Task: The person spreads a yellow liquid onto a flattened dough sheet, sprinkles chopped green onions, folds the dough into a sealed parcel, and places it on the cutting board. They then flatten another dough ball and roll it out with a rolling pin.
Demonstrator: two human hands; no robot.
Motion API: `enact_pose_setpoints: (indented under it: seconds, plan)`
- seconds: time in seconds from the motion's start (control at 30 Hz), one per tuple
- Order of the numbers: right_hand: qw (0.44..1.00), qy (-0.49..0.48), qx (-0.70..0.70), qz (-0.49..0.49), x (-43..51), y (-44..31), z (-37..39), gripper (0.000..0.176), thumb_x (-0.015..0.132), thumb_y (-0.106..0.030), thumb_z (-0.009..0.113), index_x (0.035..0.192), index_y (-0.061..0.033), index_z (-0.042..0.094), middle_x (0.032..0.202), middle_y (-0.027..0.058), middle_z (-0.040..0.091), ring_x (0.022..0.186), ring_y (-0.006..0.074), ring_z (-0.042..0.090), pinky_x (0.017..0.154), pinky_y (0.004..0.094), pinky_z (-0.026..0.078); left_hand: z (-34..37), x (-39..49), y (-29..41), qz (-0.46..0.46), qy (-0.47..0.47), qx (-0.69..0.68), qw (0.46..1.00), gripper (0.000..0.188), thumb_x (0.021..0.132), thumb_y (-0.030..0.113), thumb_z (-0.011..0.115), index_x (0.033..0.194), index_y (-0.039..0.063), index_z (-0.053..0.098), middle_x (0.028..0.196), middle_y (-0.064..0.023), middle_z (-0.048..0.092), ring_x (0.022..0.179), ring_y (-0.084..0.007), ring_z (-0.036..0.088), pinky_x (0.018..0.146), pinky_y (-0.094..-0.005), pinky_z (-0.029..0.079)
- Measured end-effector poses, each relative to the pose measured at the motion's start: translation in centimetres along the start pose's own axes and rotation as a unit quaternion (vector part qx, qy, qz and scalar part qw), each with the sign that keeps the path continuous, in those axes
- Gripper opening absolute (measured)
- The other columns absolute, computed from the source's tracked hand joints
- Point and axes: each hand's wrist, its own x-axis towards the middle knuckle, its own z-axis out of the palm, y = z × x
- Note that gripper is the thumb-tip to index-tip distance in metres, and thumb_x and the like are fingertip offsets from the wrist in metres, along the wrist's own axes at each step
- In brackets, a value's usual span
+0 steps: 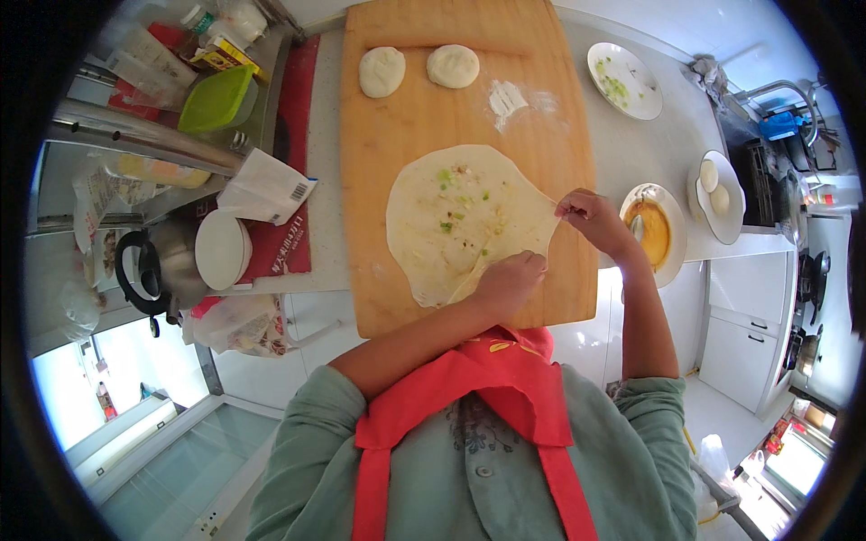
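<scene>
A thin, rolled-out sheet of dough (433,203) lies on a wooden board (568,284), dotted with chopped green onion and a few brownish bits. My left hand (517,280) grips the near edge of the sheet, where a strip of dough is folded up. With its fingertips, my right hand (587,213) pinches the right edge, pulling it into a point. Two round dough balls, one at left (382,72) and one at right (453,66), rest at the far end of the board. Beside them is a patch of white flour (506,101).
To the right stand a plate with chopped green onion (626,81), a dish of brownish-yellow liquid with a spoon (656,233), and a bowl holding two pale round items (717,223). At left are a white bowl (220,250), a kettle (162,270), a white packet (264,189) and a green-lidded box (216,100).
</scene>
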Motion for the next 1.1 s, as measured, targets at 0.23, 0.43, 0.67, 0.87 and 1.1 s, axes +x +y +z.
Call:
enact_pose_setpoints:
  seconds: [0.23,0.43,0.67,0.87,1.1]
  plan:
    - [0.987,0.103,-0.111,-0.050,-1.1,3.5,2.7,0.012,0.078,0.005,0.053,0.085,-0.0013,0.060,0.097,0.0106,0.061,0.089,0.0274,0.061,0.074,0.0341,0.050,2.4,0.3,0.7,0.098,-0.090,0.228,0.965,0.034,0.081,0.012,0.056,0.112,-0.001,0.051,0.104,-0.0144,0.055,0.093,-0.0293,0.058,0.074,-0.0374,0.053]
    - [0.959,0.245,-0.135,-0.029,-1.2,1.9,2.9,0.014,0.081,0.002,0.052,0.090,-0.0046,0.061,0.099,0.0124,0.061,0.089,0.0317,0.060,0.074,0.0365,0.050,2.2,-0.7,3.4,0.106,-0.113,0.056,0.986,0.037,0.082,0.010,0.051,0.117,-0.001,0.050,0.107,-0.0170,0.056,0.098,-0.0311,0.057,0.084,-0.0364,0.050]
    - [0.965,0.222,0.029,0.138,-7.6,-1.2,8.9,0.014,0.086,-0.007,0.058,0.097,0.0019,0.060,0.087,0.0077,0.062,0.074,0.0127,0.060,0.065,0.0254,0.048,-6.8,-6.6,-2.7,0.038,0.103,-0.078,0.991,0.017,0.083,0.007,0.056,0.099,0.003,0.061,0.103,-0.0135,0.060,0.098,-0.0310,0.057,0.087,-0.0391,0.046]
    - [0.979,0.188,-0.030,0.072,-11.1,-3.8,14.8,0.014,0.081,-0.008,0.064,0.093,-0.0018,0.060,0.085,0.0120,0.059,0.075,0.0257,0.061,0.064,0.0335,0.050,-10.9,-10.5,-6.9,-0.132,0.189,-0.047,0.972,0.017,0.084,0.005,0.055,0.100,0.004,0.061,0.099,-0.0129,0.061,0.095,-0.0290,0.057,0.085,-0.0380,0.045]
    - [0.969,0.231,-0.051,0.065,-6.1,-3.6,11.9,0.010,0.083,-0.010,0.062,0.089,-0.0031,0.063,0.086,0.0134,0.060,0.080,0.0282,0.062,0.069,0.0347,0.050,-14.8,-4.0,-10.0,-0.089,0.246,0.032,0.965,0.026,0.082,0.006,0.058,0.107,0.003,0.059,0.107,-0.0144,0.059,0.102,-0.0308,0.055,0.090,-0.0383,0.043]
